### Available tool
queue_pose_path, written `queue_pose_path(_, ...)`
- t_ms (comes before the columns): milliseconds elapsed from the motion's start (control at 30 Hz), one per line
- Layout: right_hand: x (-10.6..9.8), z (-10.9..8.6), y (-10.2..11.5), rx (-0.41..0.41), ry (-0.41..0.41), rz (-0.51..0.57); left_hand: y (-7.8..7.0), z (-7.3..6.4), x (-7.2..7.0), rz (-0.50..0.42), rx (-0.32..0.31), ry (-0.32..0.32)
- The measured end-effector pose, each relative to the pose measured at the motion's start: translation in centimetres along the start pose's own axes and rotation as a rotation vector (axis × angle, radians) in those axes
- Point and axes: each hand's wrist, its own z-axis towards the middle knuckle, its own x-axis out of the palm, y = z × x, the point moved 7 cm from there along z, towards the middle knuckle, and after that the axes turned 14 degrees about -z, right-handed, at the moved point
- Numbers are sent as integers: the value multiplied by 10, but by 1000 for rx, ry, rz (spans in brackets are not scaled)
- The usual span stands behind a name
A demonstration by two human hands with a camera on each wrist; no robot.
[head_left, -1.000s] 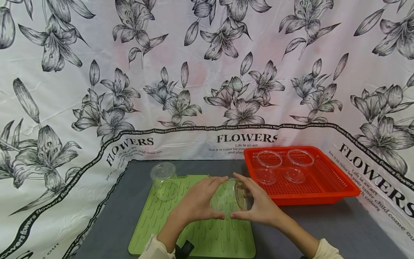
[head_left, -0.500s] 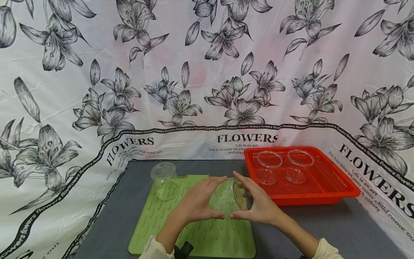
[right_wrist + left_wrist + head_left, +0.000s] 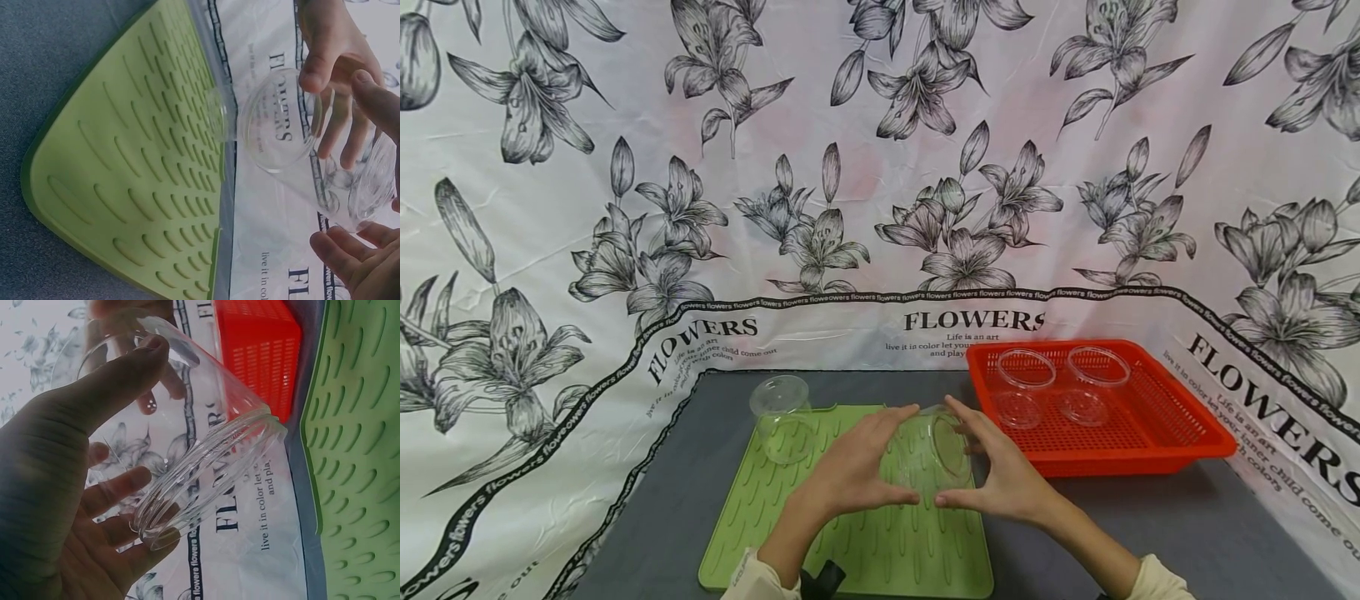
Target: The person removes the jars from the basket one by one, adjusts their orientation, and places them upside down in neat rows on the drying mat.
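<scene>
A clear, round, see-through cup (image 3: 925,454) is held tilted on its side between both hands above the green ridged mat (image 3: 880,550). My left hand (image 3: 847,471) holds the cup's left end, its thumb and fingers bent around the wall. At the other end, the wider ring side, my right hand (image 3: 1011,482) grips with thumb below and fingers above. The left wrist view shows a ridged ring (image 3: 206,478) at one end of the cup. A similar clear cup (image 3: 782,425) stands at the mat's far left corner.
At the back right, a red perforated basket (image 3: 1150,462) contains two more clear cups, the left one (image 3: 1026,383) and the right one (image 3: 1096,379). A grey table (image 3: 647,533) lies beneath. Behind it hangs a flower-printed cloth (image 3: 820,333).
The held cup has turned slightly, so its right-hand ring faces the head camera more. Both hands have shifted only a little. The other cups and the basket stay put.
</scene>
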Motion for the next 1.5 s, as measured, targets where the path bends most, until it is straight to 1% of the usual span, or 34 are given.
queue_pose_path(233,0,-1,-3,11,-22,15,4,-3,-3,-88,-35,-19)
queue_pose_path(400,-3,-3,-6,24,-35,43,6,-5,-5,-173,-23,-61)
queue_pose_path(500,-4,-3,-7,23,-24,115,8,-6,-5,-238,-19,-81)
queue_pose_path(700,-4,-1,-5,-22,9,349,9,-8,-5,-420,-18,-104)
queue_pose_path(833,-6,1,0,-36,12,433,8,-8,-3,-546,-2,-105)
queue_pose_path(933,-7,2,2,-50,15,474,7,-8,-2,-614,11,-103)
queue_pose_path(1067,-7,3,5,-56,16,499,5,-7,-1,-673,30,-100)
queue_pose_path(1200,-6,3,7,-51,17,507,4,-7,2,-726,40,-84)
queue_pose_path(1333,-7,3,10,-57,16,513,3,-7,5,-757,46,-73)
queue_pose_path(1500,-7,4,12,-70,10,510,4,-8,8,-774,51,-70)
